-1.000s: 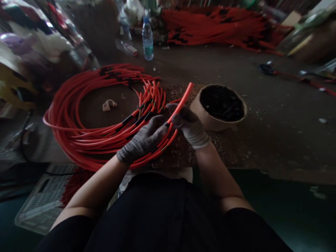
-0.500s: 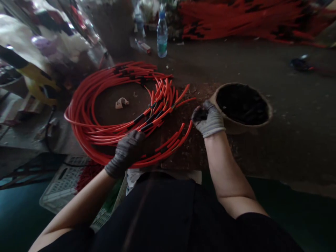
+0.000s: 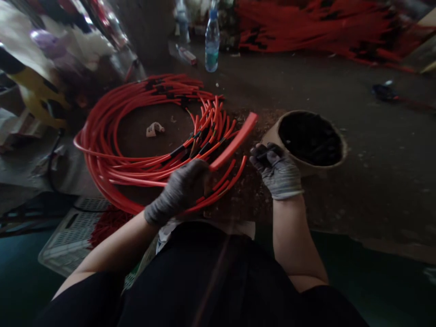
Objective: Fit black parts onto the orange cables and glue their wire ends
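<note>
A large coil of red tubing (image 3: 98,150), with black bands on several strands, lies on the bench. My gloved left hand (image 3: 180,188) is closed around one red tube (image 3: 236,141) at the coil's near side; its end sticks out past the fist, raised toward the right. My gloved right hand (image 3: 281,175) holds a short black sleeve (image 3: 265,155) between thumb and fingers. It is just left of a round tan container (image 3: 272,135) filled with black pieces (image 3: 309,138). A gap separates the tube's end from the black sleeve.
A water bottle (image 3: 211,43) stands behind the coil, near a small box (image 3: 186,55). A curled paper scrap (image 3: 155,129) lies inside the coil. Red material (image 3: 306,25) is heaped at the back. A yellow tool (image 3: 37,95) is at the left, above a white crate (image 3: 63,245).
My left hand has moved right and lifted a red tube's end off the coil. My right hand has turned and come slightly nearer me, and the black sleeve now shows in its fingers.
</note>
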The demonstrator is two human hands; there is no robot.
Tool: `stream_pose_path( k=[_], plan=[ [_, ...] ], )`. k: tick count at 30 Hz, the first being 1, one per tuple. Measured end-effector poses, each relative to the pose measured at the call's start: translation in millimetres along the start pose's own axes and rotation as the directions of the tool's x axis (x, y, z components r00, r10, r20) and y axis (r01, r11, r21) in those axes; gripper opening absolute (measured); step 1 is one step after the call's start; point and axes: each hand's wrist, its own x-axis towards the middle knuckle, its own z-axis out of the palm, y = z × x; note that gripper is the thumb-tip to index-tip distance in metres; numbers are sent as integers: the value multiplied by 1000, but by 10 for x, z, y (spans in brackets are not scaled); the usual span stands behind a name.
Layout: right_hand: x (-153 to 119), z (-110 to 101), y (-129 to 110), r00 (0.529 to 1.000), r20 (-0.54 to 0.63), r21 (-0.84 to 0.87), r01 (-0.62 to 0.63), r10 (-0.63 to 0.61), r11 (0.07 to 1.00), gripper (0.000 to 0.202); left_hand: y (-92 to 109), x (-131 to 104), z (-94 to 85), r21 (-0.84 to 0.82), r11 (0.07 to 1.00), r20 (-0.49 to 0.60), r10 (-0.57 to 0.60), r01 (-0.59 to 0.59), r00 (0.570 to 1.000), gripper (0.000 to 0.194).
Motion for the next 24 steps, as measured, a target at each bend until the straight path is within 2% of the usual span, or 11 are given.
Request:
stream_pose_path(
  k=[3, 5, 8, 10, 14, 15, 17, 19, 21, 22, 24],
  plan=[
    [109, 41, -46, 981, -145, 133, 146, -126, 980, 11, 262, 76, 239, -144, 982, 159, 146, -124, 976, 21],
    [162, 46, -131, 961, -187, 205, 240, -203, 949, 16, 290, 97, 381, -155, 981, 164, 141, -116, 976, 23],
    [135, -17, -319, 974, 8, 68, 226, -227, 972, 15, 201, 146, 473, -152, 984, 159, 115, -91, 981, 25],
    [63, -60, -427, 964, 133, -85, 241, -229, 967, 31, 148, 189, 477, -166, 983, 164, 104, -76, 981, 23],
    [-88, 23, -408, 916, 112, -124, 398, -386, 909, 38, 165, 281, 448, -277, 961, 73, 42, -21, 996, 21],
    [-122, 85, -343, 911, 111, -117, 410, -398, 905, 36, 176, 304, 438, -290, 957, 39, 31, -19, 999, 21],
    [-177, 233, -170, 925, 185, -177, 365, -333, 914, 33, 158, 344, 398, -283, 958, -37, 30, -39, 999, 21],
    [-190, 377, -1, 927, 291, -303, 324, -237, 896, 31, 62, 360, 312, -220, 971, -68, 75, -88, 995, 21],
    [-137, 483, 112, 916, 312, -360, 360, -253, 860, 31, -94, 347, 173, -50, 996, -40, 74, -76, 996, 24],
    [-90, 523, 147, 914, 293, -351, 377, -281, 857, 32, -174, 331, 95, 81, 996, -9, 24, -24, 1000, 26],
    [14, 593, 197, 924, 274, -320, 350, -268, 880, 33, -296, 290, -43, 338, 931, 2, -147, 137, 989, 29]
  ],
)
